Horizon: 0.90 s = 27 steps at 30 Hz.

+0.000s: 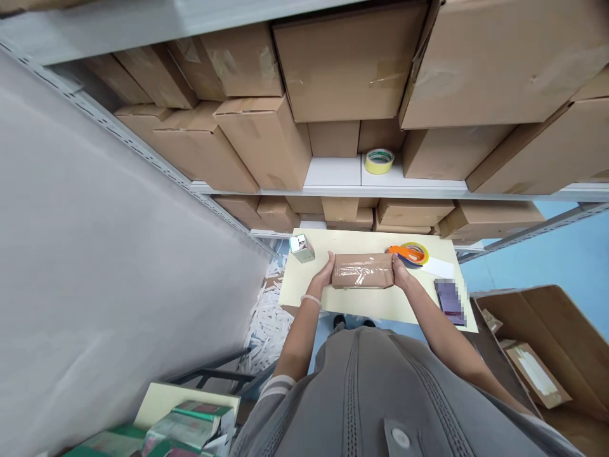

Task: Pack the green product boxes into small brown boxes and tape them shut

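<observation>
A small brown cardboard box (362,271) with shiny clear tape along its top is held at its two ends, over the pale yellow table (342,304). My left hand (325,271) grips the box's left end. At the right end my right hand (400,270) is closed against it. Just past my right fingers lie an orange and dark blue object (402,254), its kind unclear, and a yellow tape roll (420,252). To the left of the box stands a small green and white carton (302,249). The undersides of both hands are hidden.
Shelves with several cardboard boxes (352,63) rise ahead; a tape roll (379,161) sits on one. A phone-like item (450,301) and white paper (438,268) lie on the table. At right stands an open carton (537,304); paper strips (269,324) cover the left floor.
</observation>
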{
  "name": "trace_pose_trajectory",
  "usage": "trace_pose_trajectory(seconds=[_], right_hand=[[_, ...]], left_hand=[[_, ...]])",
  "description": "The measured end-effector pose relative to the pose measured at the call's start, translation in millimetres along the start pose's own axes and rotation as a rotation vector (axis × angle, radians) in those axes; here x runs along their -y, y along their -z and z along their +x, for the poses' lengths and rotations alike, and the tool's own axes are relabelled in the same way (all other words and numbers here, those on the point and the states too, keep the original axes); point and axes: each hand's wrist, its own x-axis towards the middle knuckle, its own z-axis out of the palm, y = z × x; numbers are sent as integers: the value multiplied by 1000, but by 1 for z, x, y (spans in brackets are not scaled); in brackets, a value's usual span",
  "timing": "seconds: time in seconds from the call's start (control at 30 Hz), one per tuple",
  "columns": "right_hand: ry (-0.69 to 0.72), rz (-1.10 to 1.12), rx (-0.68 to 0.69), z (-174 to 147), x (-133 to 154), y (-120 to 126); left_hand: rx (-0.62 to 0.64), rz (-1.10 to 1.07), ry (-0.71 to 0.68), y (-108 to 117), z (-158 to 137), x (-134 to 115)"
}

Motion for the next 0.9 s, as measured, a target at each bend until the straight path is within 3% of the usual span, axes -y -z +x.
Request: trace_pose_trajectory(seconds=[0.07,0.17,0.37,0.53,0.67,0.77,0.9], right_hand=[[26,14,34,-9,-1,4],[75,37,82,-24,1,12],[473,90,270,-55,41,27],[605,48,299,-72,64,37],[627,68,221,-67,42,43],[558,33,184,-56,11,48],[466,-14,69,-44,-34,60]], left_hand=[[34,-33,-13,-4,-10,-2],[16,-64,-144,-14,-26,-6],[-140,-124,-467,-22,-56,-32],[-222,-82,-632,-23,-73,-46],[-250,-64,-630,-29,-70,-31],[-278,-38,-573,-35,-58,-5],[-415,67,-471,-39,-42,33]])
